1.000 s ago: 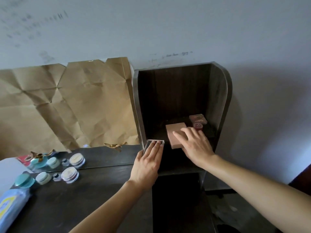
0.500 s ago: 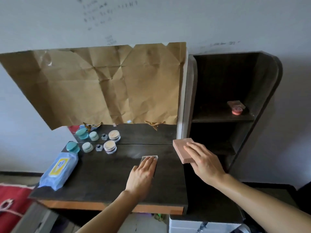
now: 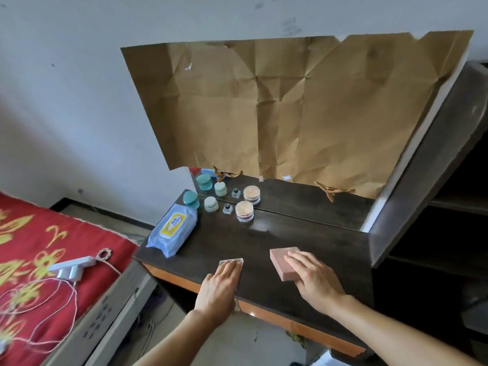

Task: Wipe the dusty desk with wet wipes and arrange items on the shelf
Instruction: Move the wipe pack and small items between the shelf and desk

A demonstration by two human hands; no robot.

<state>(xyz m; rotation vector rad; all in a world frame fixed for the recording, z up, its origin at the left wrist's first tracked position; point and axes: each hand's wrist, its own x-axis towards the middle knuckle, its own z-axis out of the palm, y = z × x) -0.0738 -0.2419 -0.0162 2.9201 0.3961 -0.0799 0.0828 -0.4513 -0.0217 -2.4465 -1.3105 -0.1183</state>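
Clearly the wipes pack (image 3: 173,231) lay ahead-left, nearer the left hand (image 3: 219,286), fingers (image 3: 229,269) flat on a small case (image 3: 231,260); the right hand (image 3: 314,281) covered a pink box (image 3: 282,263), grip unclear.

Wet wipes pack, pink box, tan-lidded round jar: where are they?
wet wipes pack (image 3: 173,225): head view, on its yellow label.
pink box (image 3: 281,261): head view, on its bare top face.
tan-lidded round jar (image 3: 244,208): head view, on its lid.
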